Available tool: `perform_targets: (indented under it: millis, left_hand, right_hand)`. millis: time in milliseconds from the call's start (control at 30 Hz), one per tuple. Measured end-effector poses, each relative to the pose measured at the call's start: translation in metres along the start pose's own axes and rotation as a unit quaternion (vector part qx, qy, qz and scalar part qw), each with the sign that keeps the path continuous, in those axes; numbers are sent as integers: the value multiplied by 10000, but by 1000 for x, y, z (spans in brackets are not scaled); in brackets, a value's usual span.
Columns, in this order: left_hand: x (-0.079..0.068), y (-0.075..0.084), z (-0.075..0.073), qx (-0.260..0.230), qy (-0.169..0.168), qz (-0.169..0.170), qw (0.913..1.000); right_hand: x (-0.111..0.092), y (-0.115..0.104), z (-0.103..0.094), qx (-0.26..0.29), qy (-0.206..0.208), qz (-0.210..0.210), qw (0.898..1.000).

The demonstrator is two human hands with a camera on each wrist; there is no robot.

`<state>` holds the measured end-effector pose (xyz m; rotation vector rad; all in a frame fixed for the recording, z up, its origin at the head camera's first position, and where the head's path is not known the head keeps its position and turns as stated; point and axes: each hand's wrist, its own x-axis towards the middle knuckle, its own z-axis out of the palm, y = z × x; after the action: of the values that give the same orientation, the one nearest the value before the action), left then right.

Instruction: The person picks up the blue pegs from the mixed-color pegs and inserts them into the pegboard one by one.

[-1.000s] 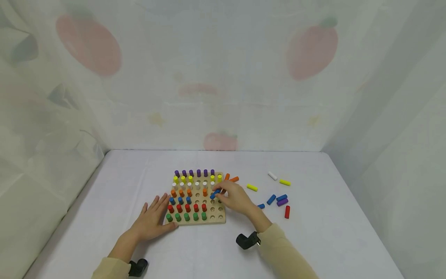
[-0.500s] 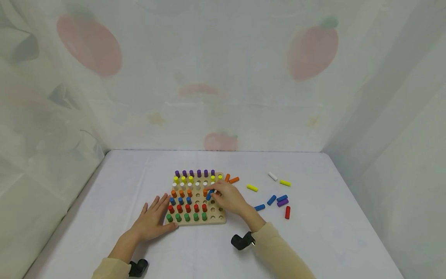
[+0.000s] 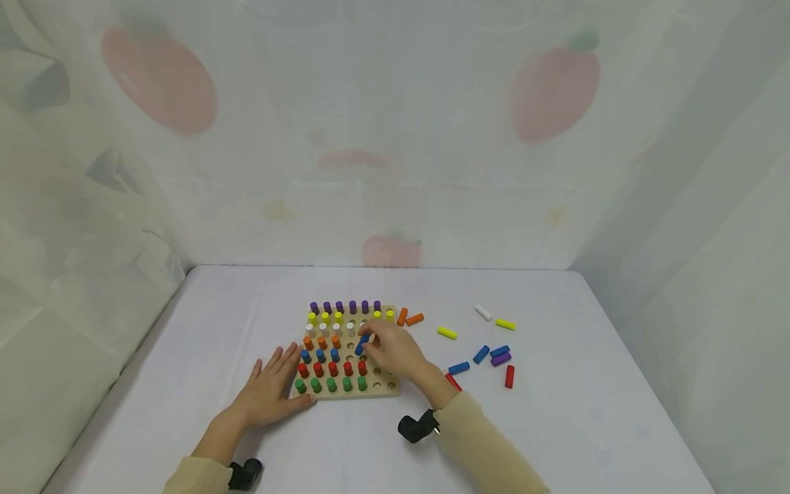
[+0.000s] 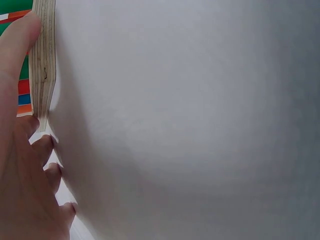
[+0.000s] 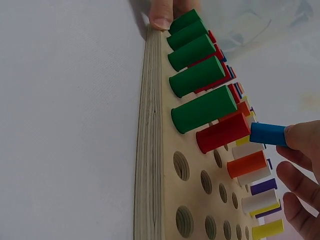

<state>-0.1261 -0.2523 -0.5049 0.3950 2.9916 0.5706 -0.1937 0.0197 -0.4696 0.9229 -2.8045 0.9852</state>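
Between thumb and fingers, my right hand (image 3: 395, 351) pinches a blue peg (image 3: 361, 345) above the wooden pegboard (image 3: 384, 379). In the right wrist view this blue peg (image 5: 267, 134) is tilted, its free end beyond a standing red peg (image 5: 223, 133). My left hand (image 3: 265, 396) lies at the board's left side with fingers spread and the thumb on its front-left corner. Standing pegs form colour rows: purple at the back, then yellow, white, orange, blue (image 3: 320, 356), red and green (image 3: 330, 385) in front. My right hand hides part of the board's right side.
Loose pegs lie right of the board: orange (image 3: 415, 319), yellow (image 3: 447, 333), white (image 3: 483, 312), blue (image 3: 459, 368), purple (image 3: 500, 359) and red (image 3: 509, 377). Another red peg (image 3: 453, 382) is partly behind my right wrist. A white cloth covers the table (image 3: 592, 412).
My right hand has moved left over the board with the blue peg, which has turned more upright. A red peg by the right wrist has come into view. My left hand has stayed still.
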Motion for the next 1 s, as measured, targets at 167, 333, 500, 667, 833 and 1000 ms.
perform_targets:
  millis: [167, 333, 500, 667, 833, 1000]
  left_hand:
    - [0, 0, 0, 8, -7, -24, 10000]
    - [0, -1, 1, -1, -34, -45, 10000]
    - [0, -1, 2, 10, -29, -38, 10000]
    - [-1, 0, 1, 15, -31, -28, 10000]
    - [0, 2, 1, 5, -15, -16, 10000]
    - [0, 4, 0, -14, 46, 32, 10000]
  right_hand:
    - [4, -5, 1, 1, -70, -38, 10000]
    - [7, -8, 4, -176, -107, -179, 9996]
    - [9, -10, 7, -317, -207, -112, 9992]
    - [12, -10, 9, -437, -308, -86, 9985]
    - [13, -10, 11, -442, -387, -125, 9982]
    - [13, -9, 13, -448, -426, -94, 9980]
